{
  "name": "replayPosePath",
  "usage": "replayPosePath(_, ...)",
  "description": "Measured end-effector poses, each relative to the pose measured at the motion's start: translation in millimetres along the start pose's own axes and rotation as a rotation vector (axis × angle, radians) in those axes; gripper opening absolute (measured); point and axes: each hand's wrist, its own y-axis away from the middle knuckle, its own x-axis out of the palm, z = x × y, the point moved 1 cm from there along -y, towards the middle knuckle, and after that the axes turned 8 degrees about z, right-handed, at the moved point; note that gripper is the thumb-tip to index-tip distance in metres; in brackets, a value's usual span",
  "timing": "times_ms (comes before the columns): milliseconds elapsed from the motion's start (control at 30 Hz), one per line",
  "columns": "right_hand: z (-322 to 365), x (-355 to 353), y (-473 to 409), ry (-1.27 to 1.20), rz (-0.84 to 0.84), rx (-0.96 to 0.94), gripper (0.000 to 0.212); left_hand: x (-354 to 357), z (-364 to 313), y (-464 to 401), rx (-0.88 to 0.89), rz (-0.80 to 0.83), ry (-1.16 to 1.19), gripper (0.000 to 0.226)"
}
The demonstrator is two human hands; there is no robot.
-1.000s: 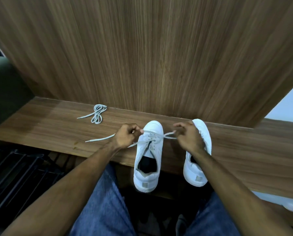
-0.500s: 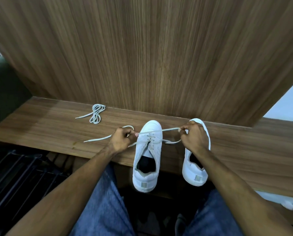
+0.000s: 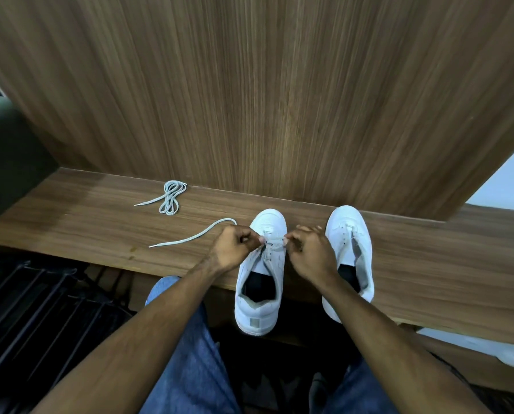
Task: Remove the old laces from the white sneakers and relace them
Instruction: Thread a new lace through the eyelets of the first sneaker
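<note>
Two smooth white sneakers stand toes to the wall panel on a wood-grain bench (image 3: 429, 273): the left sneaker (image 3: 260, 276) between both hands, the right sneaker (image 3: 349, 234) just beside. The left hand (image 3: 233, 248) and right hand (image 3: 309, 252), fingers curled, each pinch the flat lace (image 3: 190, 236) at the eyelets. A coiled spare lace (image 3: 169, 198) lies near the ribbed wooden wall panel (image 3: 264, 100).

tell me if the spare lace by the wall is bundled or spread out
Bundled. The spare lace lies on the wooden bench folded into a few loose loops, with one tipped end trailing out to the left.
</note>
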Motion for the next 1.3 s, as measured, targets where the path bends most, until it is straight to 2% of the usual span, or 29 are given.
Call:
replayPosePath(133, -3.2, -7.3, 2.9, 0.052, 0.074, -0.022, 0.017, 1.1, -0.6, 4.3, -0.029, -0.009, 0.060, 0.009)
replayPosePath(233, 7.1, -1.1, 4.1, -0.077, 0.169, -0.050, 0.035, 12.6, -1.4, 0.9, -0.030, -0.035, 0.007, 0.012)
replayPosePath(300, 14.6, 4.7, 2.5, -0.112, 0.189, -0.066, 0.032, 17.5, 3.4, -1.9, -0.033, -0.042, -0.066, 0.019)
replayPosePath(400, 17.0, 9.4, -1.1, -0.061, 0.161, -0.040, 0.021, 18.8, 17.0, -2.6, -0.039, -0.097, -0.099, 0.025)
replayPosePath(500, 13.0, 12.0, -0.9, -0.126, 0.148, 0.065, 0.016, 21.5, 22.6, 10.3, -0.061, -0.154, -0.051, 0.026)
replayPosePath(633, 12.0, 16.0, 0.5, -0.232, 0.136, 0.133, 0.008, 23.1, 27.6, 19.8, -0.105, -0.206, -0.008, 0.006)
replayPosePath(800, 21.6, 19.8, -2.1, -0.157, 0.150, 0.169, 0.008, 16.0, 26.1, 15.7, -0.210, -0.193, 0.048, 0.028)
replayPosePath(1000, 33.2, 23.4, -3.6, 0.026, 0.160, 0.183, 0.013, 15.4, 19.5, 14.4, -0.312, -0.181, 0.281, 0.030)
replayPosePath(1300, 28.6, 32.5, 5.7, -0.159, 0.107, 0.186, 0.008, 16.4, 18.2, 16.0, -0.339, -0.201, 0.367, 0.024)
